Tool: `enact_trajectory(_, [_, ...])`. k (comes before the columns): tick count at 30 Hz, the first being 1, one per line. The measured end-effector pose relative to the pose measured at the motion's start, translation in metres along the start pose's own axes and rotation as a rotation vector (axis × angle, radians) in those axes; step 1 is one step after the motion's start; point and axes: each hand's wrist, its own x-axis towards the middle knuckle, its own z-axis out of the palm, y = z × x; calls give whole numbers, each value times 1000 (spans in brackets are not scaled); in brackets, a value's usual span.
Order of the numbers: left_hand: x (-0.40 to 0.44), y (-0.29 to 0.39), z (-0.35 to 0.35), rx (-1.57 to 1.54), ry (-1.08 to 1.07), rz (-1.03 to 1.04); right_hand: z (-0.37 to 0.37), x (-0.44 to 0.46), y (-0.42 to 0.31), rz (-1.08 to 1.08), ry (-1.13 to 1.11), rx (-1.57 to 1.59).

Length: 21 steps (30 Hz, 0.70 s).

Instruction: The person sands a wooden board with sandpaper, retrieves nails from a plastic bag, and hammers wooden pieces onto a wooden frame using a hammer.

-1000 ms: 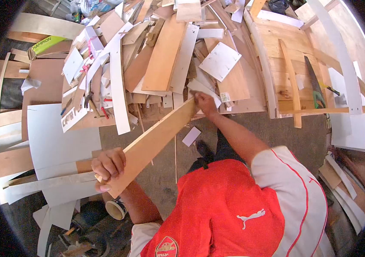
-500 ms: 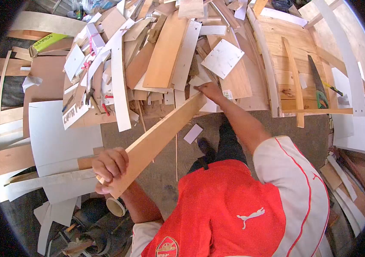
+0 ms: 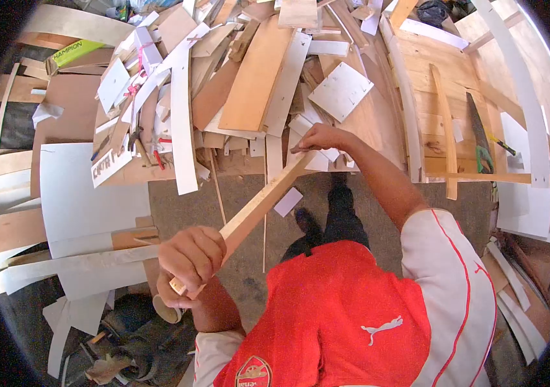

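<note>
A long wooden board (image 3: 255,209) slants across in front of me, its narrow edge turned upward. Around its near end, at lower left, my left hand (image 3: 191,261) is wrapped with the fingers over the top. My right hand (image 3: 322,138) grips the far end, close to the bench's front edge. Beyond that hand lie white offcuts (image 3: 304,126) and a white square panel (image 3: 341,91) with small holes. A wide orange-brown board (image 3: 255,74) rests on the scrap pile just past the held board.
Piled wood scraps cover the bench (image 3: 385,129). At right, a handsaw (image 3: 479,138) with a green handle lies in a wooden frame beside a yellow-black tool (image 3: 502,144). White sheets (image 3: 94,206) lean at left. A white offcut (image 3: 288,202) lies on the floor.
The board has rolled from showing its broad face to showing its narrow edge. My left hand has moved right and nearer the camera; my right hand still holds the far end.
</note>
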Motion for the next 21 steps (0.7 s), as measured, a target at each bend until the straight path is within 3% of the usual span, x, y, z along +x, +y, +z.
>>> enact_trajectory(1, [-1,-1,2,-15,-16,-6,-3,-12,-13,-24,71,-242])
enact_trajectory(3, [-4,-2,6,-27,24,-13,-4,3,28,-229,308,-445])
enact_trajectory(6, [-8,-2,7,-26,74,3,-4,46,92,-236,419,-661])
enact_trajectory(8, [-9,0,5,-26,79,6,-6,43,49,85,133,-615])
enact_trajectory(11, [-10,-1,3,-24,64,8,-5,2,-4,201,63,-242])
enact_trajectory(14, [-7,-2,6,-29,54,-6,-3,22,51,62,409,-501])
enact_trajectory(15, [-1,-1,6,-22,41,-15,9,1,30,-44,598,-348])
enact_trajectory(17, [2,0,6,-17,36,-16,11,-19,-7,-78,321,-333])
enact_trajectory(19, [-1,-2,8,-29,60,-2,23,-27,-26,-24,188,-158])
enact_trajectory(21, [-2,-2,9,-31,35,-5,18,-39,-49,-94,80,-200])
